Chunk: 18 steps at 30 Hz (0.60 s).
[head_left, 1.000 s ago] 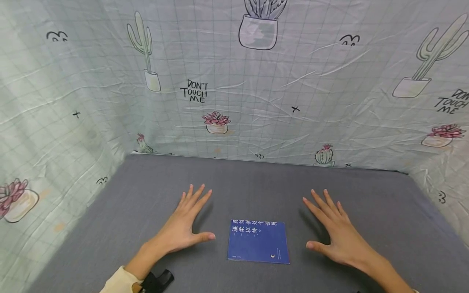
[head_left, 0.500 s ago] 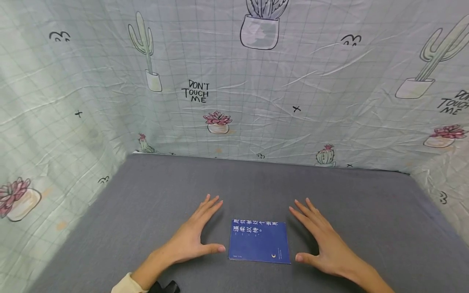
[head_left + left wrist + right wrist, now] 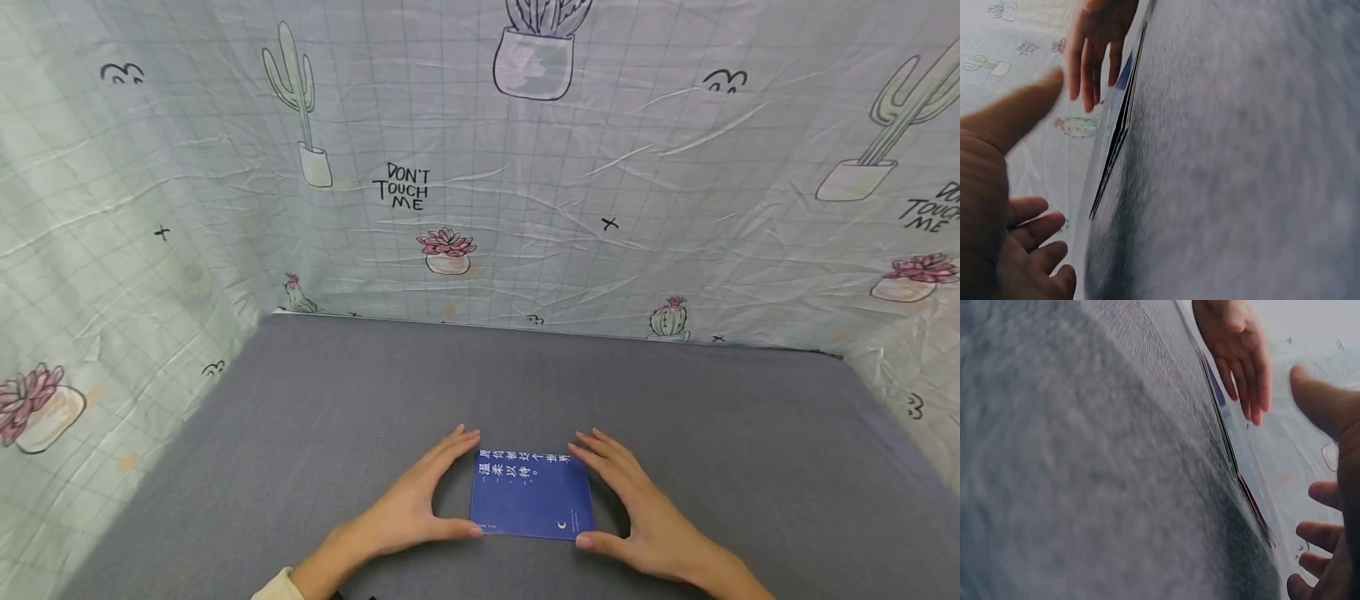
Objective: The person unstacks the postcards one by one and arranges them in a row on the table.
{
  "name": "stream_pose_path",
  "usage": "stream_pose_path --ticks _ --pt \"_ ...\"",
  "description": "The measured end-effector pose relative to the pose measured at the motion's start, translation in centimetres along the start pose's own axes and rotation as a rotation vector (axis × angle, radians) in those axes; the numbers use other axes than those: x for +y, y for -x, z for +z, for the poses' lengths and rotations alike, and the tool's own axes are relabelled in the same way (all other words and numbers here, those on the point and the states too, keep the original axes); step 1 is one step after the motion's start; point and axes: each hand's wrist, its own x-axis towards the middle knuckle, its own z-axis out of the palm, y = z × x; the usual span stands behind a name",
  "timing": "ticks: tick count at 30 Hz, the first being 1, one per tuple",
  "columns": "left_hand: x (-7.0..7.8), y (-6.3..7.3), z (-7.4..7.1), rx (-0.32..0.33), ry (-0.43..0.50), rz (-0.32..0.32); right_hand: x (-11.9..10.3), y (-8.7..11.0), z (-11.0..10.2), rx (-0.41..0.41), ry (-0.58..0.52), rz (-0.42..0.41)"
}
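A thin blue booklet [image 3: 531,496] with white Chinese characters and a small moon lies flat in the head view. From the side, the left wrist view shows its layered edge [image 3: 1116,134]. My left hand [image 3: 420,502] spans its left side, thumb over the near corner and fingertips by the far one. Mirroring it, my right hand [image 3: 643,515] frames the right side with thumb and fingers spread apart. Both wrist views show a gap between palm and booklet. The right wrist view has the right thumb [image 3: 1319,400] raised above the booklet's level.
Grey cloth [image 3: 360,383] covers the table beneath. Behind and at both sides hangs a pale curtain [image 3: 480,150] printed with cacti and lettering. A cream sleeve [image 3: 279,587] shows at the left wrist.
Both hands have moved inward and toward the near edge, closing in on the booklet from either side. The booklet has stayed in place on the cloth.
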Motion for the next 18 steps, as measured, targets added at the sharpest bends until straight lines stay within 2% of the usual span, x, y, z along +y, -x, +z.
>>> stream_pose_path --ticks 4,10,18 --pt "-0.1 -0.1 0.6 -0.015 0.003 -0.019 0.0 0.0 0.5 0.005 -0.004 -0.019" --pt "-0.2 -0.1 1.2 -0.025 -0.010 -0.035 0.0 0.1 0.9 -0.029 0.042 0.019" --pt "-0.2 -0.2 1.8 -0.020 -0.135 0.006 0.3 0.1 1.4 0.006 0.080 -0.035"
